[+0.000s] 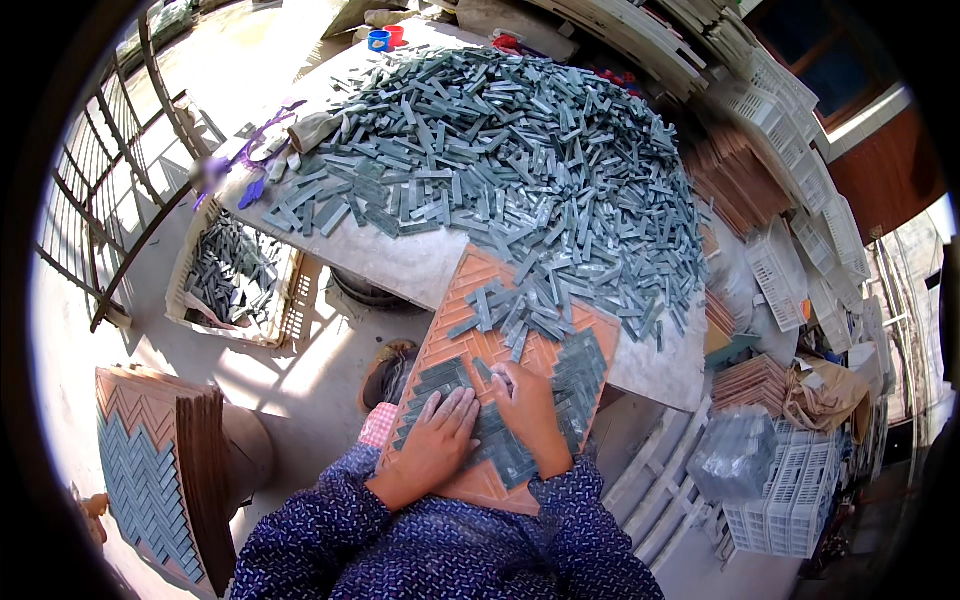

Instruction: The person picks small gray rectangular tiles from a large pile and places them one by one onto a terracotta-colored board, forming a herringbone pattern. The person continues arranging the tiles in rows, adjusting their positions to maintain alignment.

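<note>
An orange herringbone-grooved tray [447,318] rests in front of me, its far end on the table. Dark green-grey stone strips [580,372] fill part of its grooves, and a small loose heap of strips [515,312] lies across its far half. My left hand [438,437] lies flat on the laid strips, fingers stretched out. Beside it my right hand [527,405] is closed in a pinch at a single stone strip [482,369]. The tips of the right fingers partly hide how they grip it.
A big pile of stone strips [500,150] covers the table [400,262]. At left stand a crate of strips [235,275] and a stack of orange trays [150,470], the top one partly filled. White plastic crates [785,490] stand at right. Blue and red cups [379,41] sit at the far edge.
</note>
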Demonstrator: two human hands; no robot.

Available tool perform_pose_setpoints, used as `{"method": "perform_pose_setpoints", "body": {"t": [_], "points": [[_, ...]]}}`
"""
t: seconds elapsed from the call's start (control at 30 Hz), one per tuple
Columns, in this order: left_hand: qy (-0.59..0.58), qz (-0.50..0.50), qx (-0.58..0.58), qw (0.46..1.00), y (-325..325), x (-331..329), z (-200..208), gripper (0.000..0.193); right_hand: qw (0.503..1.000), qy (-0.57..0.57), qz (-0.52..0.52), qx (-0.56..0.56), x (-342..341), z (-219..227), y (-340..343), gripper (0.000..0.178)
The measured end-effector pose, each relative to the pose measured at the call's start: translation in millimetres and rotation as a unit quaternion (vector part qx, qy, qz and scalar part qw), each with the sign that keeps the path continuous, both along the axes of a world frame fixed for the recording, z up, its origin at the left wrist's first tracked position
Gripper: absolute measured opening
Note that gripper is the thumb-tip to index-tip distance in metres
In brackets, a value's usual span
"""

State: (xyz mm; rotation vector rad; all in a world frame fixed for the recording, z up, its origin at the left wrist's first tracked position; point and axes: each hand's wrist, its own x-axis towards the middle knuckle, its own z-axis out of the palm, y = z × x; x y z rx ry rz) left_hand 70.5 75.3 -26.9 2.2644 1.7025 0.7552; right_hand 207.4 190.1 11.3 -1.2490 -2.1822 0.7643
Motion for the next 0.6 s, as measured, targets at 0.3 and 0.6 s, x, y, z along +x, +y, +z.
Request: {"method": "perform_pose_setpoints", "body": {"t": [0.3, 0.6], "points": [[-0.085, 0.009, 0.004, 0.996, 0.9, -7.0, 5.1, 0.053, 0.998, -0.058, 0.022, 0.028, -9.6, -2.4, -4.8, 0.010], [-0.059, 0.002, 0.007, 0.998, 11.5, -7.2, 12.2, 0.055, 0.981, 0.137, -0.050, -0.126, -0.3, -4.9, 14.2, 0.013]]}}
